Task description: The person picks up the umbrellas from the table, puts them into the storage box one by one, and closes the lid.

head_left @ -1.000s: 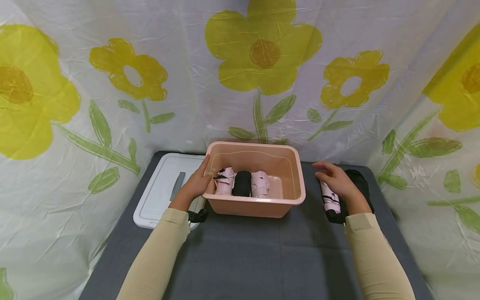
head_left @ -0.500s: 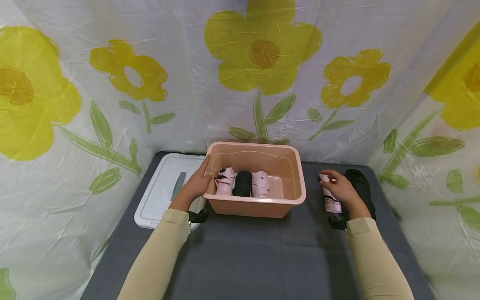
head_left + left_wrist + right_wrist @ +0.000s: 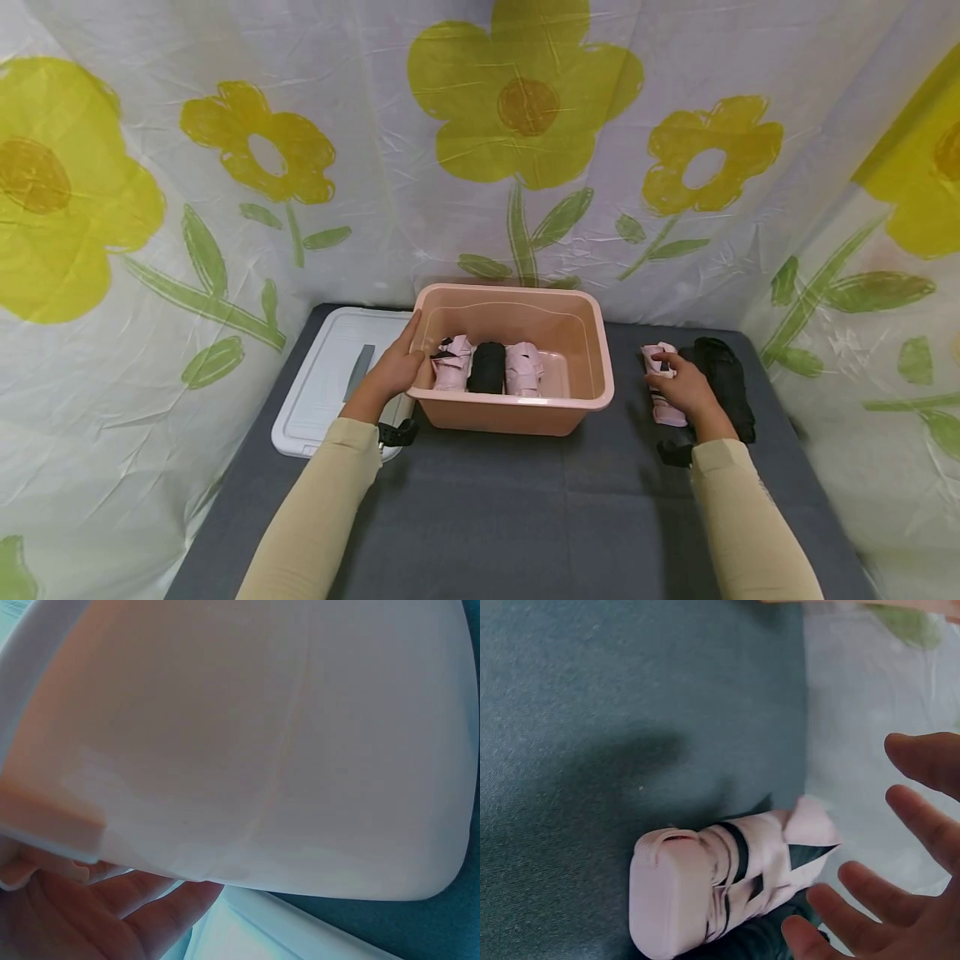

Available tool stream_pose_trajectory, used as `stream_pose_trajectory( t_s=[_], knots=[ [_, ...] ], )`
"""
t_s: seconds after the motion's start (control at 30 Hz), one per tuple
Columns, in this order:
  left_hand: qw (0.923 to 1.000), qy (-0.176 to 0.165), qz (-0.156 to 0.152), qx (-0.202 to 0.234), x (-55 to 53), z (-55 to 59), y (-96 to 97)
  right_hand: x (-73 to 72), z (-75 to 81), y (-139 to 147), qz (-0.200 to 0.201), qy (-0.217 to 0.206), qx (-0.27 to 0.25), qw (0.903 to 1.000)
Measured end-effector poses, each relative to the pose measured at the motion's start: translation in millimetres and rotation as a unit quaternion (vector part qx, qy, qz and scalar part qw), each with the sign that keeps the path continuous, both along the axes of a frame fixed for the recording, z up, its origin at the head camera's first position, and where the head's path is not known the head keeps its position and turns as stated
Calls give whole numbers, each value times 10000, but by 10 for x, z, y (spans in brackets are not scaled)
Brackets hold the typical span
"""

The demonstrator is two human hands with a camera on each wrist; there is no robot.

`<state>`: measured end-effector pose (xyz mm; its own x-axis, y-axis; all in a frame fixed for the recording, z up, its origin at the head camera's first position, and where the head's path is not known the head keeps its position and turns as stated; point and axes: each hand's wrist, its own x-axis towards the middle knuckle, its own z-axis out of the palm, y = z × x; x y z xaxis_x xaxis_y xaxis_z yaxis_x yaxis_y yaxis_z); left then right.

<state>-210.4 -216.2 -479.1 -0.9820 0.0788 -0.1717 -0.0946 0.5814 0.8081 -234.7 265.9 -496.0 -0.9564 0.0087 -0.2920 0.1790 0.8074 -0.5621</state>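
A pink plastic storage bin (image 3: 502,417) stands mid-table, and my left hand (image 3: 393,367) grips its left rim. In the left wrist view, fingers (image 3: 172,915) lie under that rim beside the bin's wall. Inside the bin, a folded pink umbrella (image 3: 452,372), a black one (image 3: 487,368) and another pink one (image 3: 523,371) lie side by side. My right hand (image 3: 682,385) is over a folded pink-and-black umbrella (image 3: 666,410) on the table. In the right wrist view its fingers (image 3: 885,892) are spread, apart from that umbrella's flat, strapped end (image 3: 671,892).
A white lid (image 3: 318,400) with a grey handle lies left of the bin, partly under the left arm. Black folded umbrellas or similar bundles (image 3: 726,385) lie right of the right hand. A flowered curtain (image 3: 360,217) hangs behind the dark table (image 3: 510,517).
My right hand has moved slightly right and down, over the pink umbrella, uncovering more of its far end. My left hand and the bin have stayed in place.
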Motion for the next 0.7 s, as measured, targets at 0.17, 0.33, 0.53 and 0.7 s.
stream_pose_trajectory(
  t_s=[0.17, 0.33, 0.53, 0.7],
  knots=[
    [10000, 10, -12, -50, -5, -16, -3, -33, -89, 34, 42, -5, 163, 9999],
    [10000, 48, -1, -64, -1, -10, -7, -66, -158, 50, 150, -33, 221, 9996],
    [10000, 47, -5, -1, -12, -13, -7, -89, -192, 44, 135, -131, 218, 9996],
    [9999, 22, 7, 101, -15, -21, -8, -143, -219, -3, -14, -181, 230, 9996]
  ],
)
